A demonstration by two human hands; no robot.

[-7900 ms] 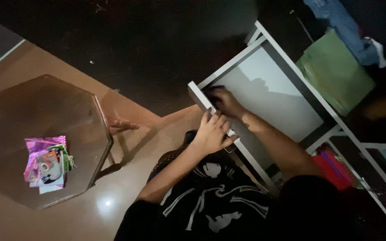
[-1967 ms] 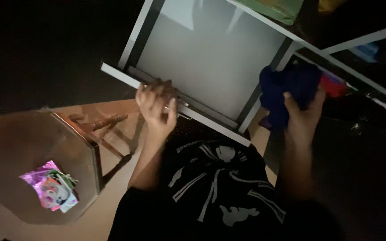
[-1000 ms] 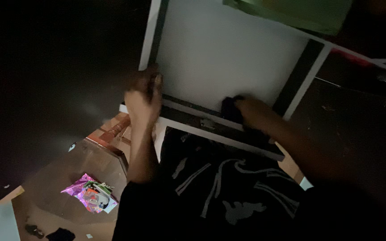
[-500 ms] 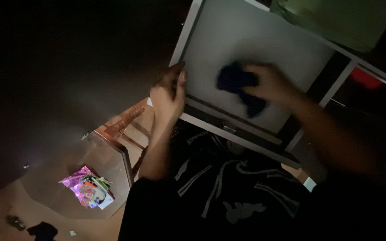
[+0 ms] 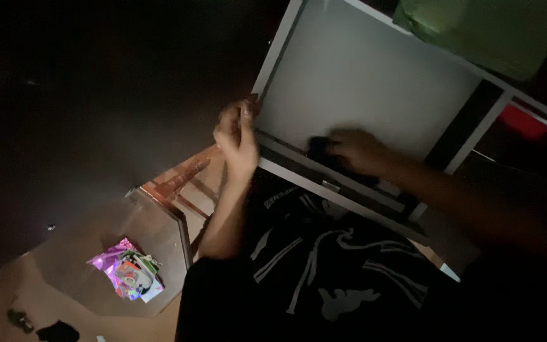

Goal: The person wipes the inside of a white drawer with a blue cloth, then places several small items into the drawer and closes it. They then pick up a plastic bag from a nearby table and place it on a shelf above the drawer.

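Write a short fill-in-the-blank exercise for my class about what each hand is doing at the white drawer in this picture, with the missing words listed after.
1. The left hand grips the front left ______ of the white drawer.
2. The right hand presses a dark ______ against the drawer's inside front edge.
3. The shiny pink packets lie on a glass-topped ______ to the person's left.

Missing words: corner; cloth; table

Cloth (image 5: 319, 148) + right hand (image 5: 356, 151) back at drawer (image 5: 375, 82) front.

dark blue cloth (image 5: 320, 148) inside open white drawer (image 5: 375, 88)
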